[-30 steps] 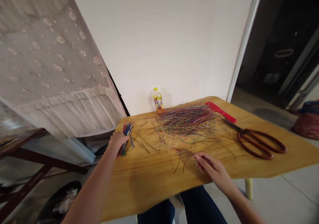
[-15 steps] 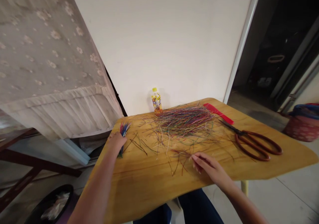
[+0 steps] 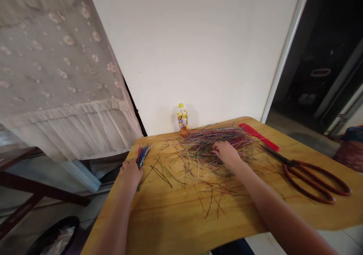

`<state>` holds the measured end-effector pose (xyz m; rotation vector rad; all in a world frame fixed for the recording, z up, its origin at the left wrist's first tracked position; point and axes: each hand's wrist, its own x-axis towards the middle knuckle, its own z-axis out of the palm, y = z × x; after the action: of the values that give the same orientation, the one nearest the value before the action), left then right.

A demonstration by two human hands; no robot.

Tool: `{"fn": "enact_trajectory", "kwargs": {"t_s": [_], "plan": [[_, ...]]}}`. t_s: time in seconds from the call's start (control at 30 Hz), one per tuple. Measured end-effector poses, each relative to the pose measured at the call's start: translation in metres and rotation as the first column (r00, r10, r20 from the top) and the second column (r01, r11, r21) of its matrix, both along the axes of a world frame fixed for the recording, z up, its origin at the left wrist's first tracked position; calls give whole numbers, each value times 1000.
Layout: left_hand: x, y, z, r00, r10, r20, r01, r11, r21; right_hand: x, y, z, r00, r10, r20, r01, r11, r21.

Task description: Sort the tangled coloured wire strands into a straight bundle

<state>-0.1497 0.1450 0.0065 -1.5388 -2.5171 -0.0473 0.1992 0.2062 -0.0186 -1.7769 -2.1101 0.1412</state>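
At the table's left edge, my left hand point(image 3: 131, 173) is closed round a bundle of thin coloured wires point(image 3: 144, 153), whose red, blue and white ends fan out beyond the fingers. My right hand point(image 3: 227, 152) reaches over the wide pile of loose wires point(image 3: 195, 139), its fingers curled together at the strands. Whether a wire is pinched there is too fine to see. Between the hands lie several dark stray wires point(image 3: 163, 175). A smaller scatter of brownish wires point(image 3: 210, 204) rests in front of the pile, under and beside my right forearm.
Large scissors point(image 3: 293, 164) with red-brown handles lie at the right. Behind them is a flat red plastic piece point(image 3: 259, 137). A yellow-capped bottle point(image 3: 183, 121) stands by the white wall point(image 3: 198, 58). On the floor at lower left sits a black-rimmed bin point(image 3: 74, 221).
My right hand has moved forward from the scattered wires near the front edge to the large pile. My left hand stays round its bundle. The view has shifted slightly.
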Motion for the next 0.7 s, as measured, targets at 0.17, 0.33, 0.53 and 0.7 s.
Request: {"fn": "enact_trajectory", "kwargs": {"t_s": [0.17, 0.33, 0.53, 0.7], "plan": [[11, -7, 4, 997, 29, 74, -33, 998, 51, 3, -2, -5, 992, 100, 78, -105, 992, 67], [23, -13, 11, 993, -33, 112, 17, 991, 136, 5, -2, -7, 960, 269, 83, -281, 929, 242], [23, -13, 11, 985, -121, 122, 93, 971, 218, 10, -6, -13, 968, 232, -95, -187, 920, 343], [19, -12, 5, 976, -196, 97, 155, 934, 323, 16, -8, -11, 943, 250, -222, -88, 827, 556]]}}
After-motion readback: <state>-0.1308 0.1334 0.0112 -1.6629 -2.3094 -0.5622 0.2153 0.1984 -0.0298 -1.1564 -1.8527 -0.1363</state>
